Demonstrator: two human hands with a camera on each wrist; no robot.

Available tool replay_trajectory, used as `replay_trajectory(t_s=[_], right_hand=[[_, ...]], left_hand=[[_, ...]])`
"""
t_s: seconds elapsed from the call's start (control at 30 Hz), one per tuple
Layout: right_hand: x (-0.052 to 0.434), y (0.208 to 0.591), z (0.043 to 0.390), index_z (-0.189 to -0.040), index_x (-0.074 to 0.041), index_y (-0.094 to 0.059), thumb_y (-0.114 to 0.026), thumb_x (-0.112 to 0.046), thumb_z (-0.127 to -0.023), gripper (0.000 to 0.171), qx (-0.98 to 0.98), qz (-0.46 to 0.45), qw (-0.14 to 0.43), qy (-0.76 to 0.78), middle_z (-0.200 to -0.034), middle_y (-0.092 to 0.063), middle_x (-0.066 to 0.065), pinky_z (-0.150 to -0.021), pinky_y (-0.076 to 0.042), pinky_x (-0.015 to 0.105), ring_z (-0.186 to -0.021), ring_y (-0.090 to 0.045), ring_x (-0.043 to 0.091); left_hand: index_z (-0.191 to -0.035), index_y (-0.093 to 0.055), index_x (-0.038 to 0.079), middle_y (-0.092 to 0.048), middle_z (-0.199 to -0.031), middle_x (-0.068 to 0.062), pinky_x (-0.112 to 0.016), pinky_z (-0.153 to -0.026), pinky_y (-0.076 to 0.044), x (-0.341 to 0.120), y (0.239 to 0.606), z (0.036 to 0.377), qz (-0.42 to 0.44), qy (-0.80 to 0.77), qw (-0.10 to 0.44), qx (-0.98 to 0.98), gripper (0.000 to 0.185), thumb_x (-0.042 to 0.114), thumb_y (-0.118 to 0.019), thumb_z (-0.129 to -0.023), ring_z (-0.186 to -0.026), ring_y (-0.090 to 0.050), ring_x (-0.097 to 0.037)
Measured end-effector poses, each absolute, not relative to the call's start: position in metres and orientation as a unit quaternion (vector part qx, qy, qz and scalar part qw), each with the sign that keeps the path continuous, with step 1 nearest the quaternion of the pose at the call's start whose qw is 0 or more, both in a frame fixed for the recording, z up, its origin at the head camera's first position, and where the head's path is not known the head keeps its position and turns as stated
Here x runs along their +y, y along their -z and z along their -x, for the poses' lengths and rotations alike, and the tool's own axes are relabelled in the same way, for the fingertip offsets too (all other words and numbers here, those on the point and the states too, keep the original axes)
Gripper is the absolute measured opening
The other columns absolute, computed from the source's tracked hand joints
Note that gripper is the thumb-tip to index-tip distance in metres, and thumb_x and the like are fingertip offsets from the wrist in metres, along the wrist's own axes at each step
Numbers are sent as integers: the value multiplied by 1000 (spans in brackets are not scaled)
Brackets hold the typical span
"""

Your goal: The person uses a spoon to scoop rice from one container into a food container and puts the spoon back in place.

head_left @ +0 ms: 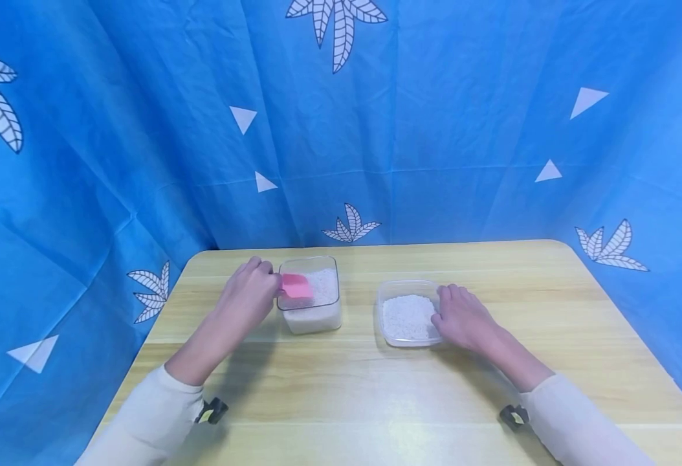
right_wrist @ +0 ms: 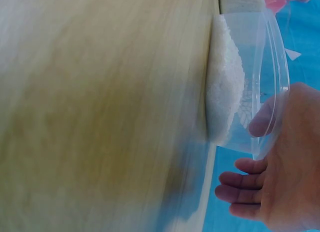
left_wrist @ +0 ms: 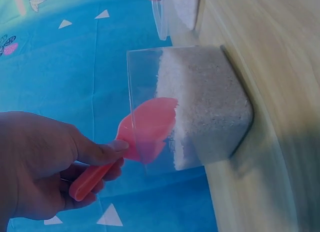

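My left hand (head_left: 252,289) grips the handle of a pink scoop (left_wrist: 150,123), thumb on top and fingers curled beneath. The scoop's blade dips inside a clear square canister (head_left: 312,318), its tip touching the white rice (left_wrist: 202,87) that fills the lower part. To the right stands a shallow clear plastic tub (right_wrist: 272,47) with a smaller heap of rice (head_left: 409,317). At that tub's right side, my right hand (head_left: 466,317) pinches the rim, the thumb inside the wall and the other fingers outside.
Both containers stand on a light wood-grain table (head_left: 341,401) with rounded far corners. A blue curtain (head_left: 463,116) printed with white leaves and triangles hangs behind it and along both sides. Dark wrist straps (head_left: 514,416) show at the sleeves.
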State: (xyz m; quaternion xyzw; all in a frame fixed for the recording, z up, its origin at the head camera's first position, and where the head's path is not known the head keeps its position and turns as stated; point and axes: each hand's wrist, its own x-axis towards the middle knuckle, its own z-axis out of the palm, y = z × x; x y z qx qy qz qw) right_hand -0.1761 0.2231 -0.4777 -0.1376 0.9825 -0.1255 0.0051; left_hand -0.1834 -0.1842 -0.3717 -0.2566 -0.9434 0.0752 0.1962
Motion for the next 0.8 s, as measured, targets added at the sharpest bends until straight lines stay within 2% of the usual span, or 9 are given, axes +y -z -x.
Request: replay_trajectory(t_s=[0.3, 0.63, 0.8], right_hand=[[223, 478, 177, -141, 16, -42, -50, -25, -100, 59, 982, 138, 8, 126, -133, -54, 34, -108, -44, 61, -124, -53, 47], [223, 477, 177, -141, 16, -43, -50, -25, -100, 58, 982, 138, 7, 127, -131, -55, 33, -107, -45, 61, -122, -54, 47], [223, 477, 177, -139, 16, -44, -51, -25, -100, 57, 983, 137, 5, 125, -129, -56, 32, -104, -46, 60, -118, -54, 45]], left_hand=[[-95, -81, 2, -72, -85, -15, -33, -68, -51, -176, 368, 191, 254, -102, 145, -951, 14, -6, -76, -85, -76, -56, -26], [-95, -81, 2, -74, -88, -15, -33, -72, -55, -168, 367, 195, 258, -110, 119, -952, 16, 0, -86, -81, -78, -58, -25], [-95, -81, 3, -75, -89, -15, -33, -74, -56, -163, 367, 198, 260, -116, 115, -952, 16, 1, -86, -81, -79, -60, -26]])
